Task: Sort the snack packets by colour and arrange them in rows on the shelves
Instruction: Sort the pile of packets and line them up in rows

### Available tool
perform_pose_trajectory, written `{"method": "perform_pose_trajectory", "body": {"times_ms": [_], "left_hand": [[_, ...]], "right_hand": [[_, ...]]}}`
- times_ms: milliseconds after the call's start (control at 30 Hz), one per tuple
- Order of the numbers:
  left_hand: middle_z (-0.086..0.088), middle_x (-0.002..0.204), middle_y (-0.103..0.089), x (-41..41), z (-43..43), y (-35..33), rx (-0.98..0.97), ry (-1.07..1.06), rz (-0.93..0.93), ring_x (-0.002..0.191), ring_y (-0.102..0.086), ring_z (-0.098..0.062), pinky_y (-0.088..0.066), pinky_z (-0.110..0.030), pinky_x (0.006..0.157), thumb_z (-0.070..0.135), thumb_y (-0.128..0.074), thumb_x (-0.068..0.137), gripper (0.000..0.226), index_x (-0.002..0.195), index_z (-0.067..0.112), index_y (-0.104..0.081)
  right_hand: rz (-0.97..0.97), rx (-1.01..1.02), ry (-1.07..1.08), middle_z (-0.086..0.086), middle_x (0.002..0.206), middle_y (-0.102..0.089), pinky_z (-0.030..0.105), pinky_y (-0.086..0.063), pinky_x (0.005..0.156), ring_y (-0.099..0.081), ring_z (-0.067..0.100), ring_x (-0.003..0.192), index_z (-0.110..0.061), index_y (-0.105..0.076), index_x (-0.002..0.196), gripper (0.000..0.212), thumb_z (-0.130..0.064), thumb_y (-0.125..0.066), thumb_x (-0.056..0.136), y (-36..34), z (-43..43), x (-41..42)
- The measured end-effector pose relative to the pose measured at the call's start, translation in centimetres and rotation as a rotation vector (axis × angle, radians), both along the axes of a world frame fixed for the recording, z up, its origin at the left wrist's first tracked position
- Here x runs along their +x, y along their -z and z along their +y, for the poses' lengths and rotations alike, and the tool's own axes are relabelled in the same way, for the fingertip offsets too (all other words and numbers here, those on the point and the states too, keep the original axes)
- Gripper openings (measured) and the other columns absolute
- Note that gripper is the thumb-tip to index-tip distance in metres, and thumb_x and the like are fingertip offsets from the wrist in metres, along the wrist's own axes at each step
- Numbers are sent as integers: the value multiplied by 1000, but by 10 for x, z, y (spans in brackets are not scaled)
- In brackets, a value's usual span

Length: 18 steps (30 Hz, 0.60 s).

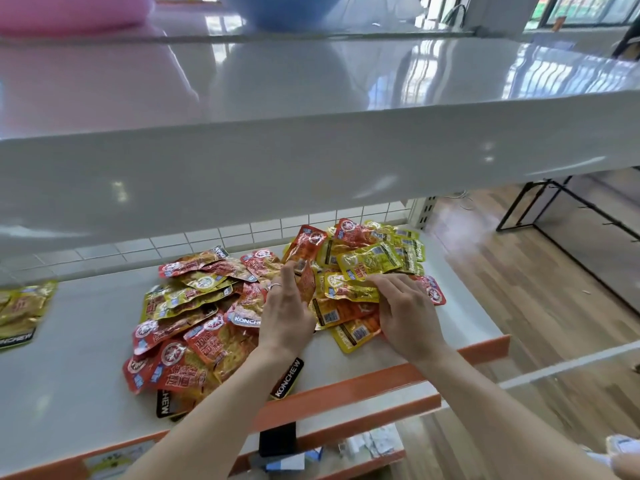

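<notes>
A heap of red and yellow snack packets (194,306) lies on the white middle shelf (86,341). The right part of the heap is mostly yellow packets (370,259). My left hand (285,313), with a ring on one finger, holds an orange-red packet (306,282) upright between its fingers in the middle of the heap. My right hand (405,310) lies on the yellow packets, its fingers curled over a yellow packet (349,289). A separate small stack of yellow packets (20,306) sits at the shelf's far left.
The wide white upper shelf (311,140) overhangs close above the heap. The middle shelf has an orange front lip (381,379). A lower shelf holds a black object (277,438) and small boxes. Wooden floor and a black metal frame (554,216) lie to the right.
</notes>
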State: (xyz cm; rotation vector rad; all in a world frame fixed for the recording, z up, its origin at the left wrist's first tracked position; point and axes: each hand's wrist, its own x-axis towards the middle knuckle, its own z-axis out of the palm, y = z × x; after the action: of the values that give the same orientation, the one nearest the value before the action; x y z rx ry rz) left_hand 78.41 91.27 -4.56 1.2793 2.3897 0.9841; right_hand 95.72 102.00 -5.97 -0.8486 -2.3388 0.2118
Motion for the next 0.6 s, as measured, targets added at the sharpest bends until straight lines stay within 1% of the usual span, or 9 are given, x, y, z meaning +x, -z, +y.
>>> {"method": "perform_pose_trajectory", "body": {"times_ms": [67,100,167,233,300,400,433,500,600], "left_hand": [[1,104,-55,3,-6,-5,66,-14,-88,95,-55,-19,-44,-22,79,-9,-56,86,71,149,14,-32],[0,115,-53,3,-10,-9,81,-26,-118,107,-54,-20,-44,-24,88,-7,-56,89,66,149,12,-37],[-2,123,-53,2,-21,-16,98,-58,-187,116,-52,-22,-42,-24,94,-1,-57,93,52,143,8,-49],[0,120,-57,0,-38,-24,108,-120,-317,111,-54,-19,-48,-26,92,4,-59,95,46,140,12,-53],[5,112,-62,-2,-60,-30,130,-200,-490,100,-61,-14,-53,-22,76,8,-60,97,41,135,22,-56],[7,95,-73,-9,-89,-37,228,-333,-713,87,-69,-12,-52,-17,61,9,-60,97,25,109,30,-65],[6,91,-75,-13,-97,-38,269,-378,-759,85,-71,-14,-55,-22,63,8,-60,96,24,103,30,-66],[2,93,-77,-19,-114,-42,319,-446,-813,90,-73,-21,-59,-35,76,5,-61,95,24,104,27,-67],[-2,99,-77,-30,-137,-45,366,-499,-870,94,-74,-24,-59,-43,82,4,-60,95,26,113,22,-66]], "right_hand": [[70,-31,-23,2,107,-72,39,-53,86,-64,24,101,-11,-69,117,39,9,-67,83,-2,-6,-1],[100,-56,-31,1,106,-72,39,-54,86,-64,23,101,-11,-69,116,38,8,-66,84,-3,-9,-3],[157,-120,-45,0,105,-71,35,-53,86,-63,19,99,-11,-69,116,35,8,-64,86,-3,-18,-6],[220,-198,-57,-1,102,-72,26,-53,82,-66,16,94,-10,-69,115,27,1,-61,92,-5,-28,-10],[277,-261,-74,0,100,-73,19,-52,79,-68,14,90,-7,-70,114,23,-8,-58,95,-9,-40,-18],[368,-382,-71,-2,93,-73,12,-48,76,-66,10,83,-8,-71,111,23,-11,-56,94,-20,-57,-32],[410,-482,-74,-4,90,-73,12,-48,71,-65,10,79,-10,-72,109,20,-9,-58,95,-24,-62,-37],[478,-758,-127,-4,84,-74,23,-52,65,-65,19,74,-16,-72,104,21,-4,-58,97,-34,-72,-49],[545,-1059,-219,-2,90,-76,28,-58,73,-71,16,85,-21,-71,100,25,-2,-55,98,-46,-89,-67]]}}
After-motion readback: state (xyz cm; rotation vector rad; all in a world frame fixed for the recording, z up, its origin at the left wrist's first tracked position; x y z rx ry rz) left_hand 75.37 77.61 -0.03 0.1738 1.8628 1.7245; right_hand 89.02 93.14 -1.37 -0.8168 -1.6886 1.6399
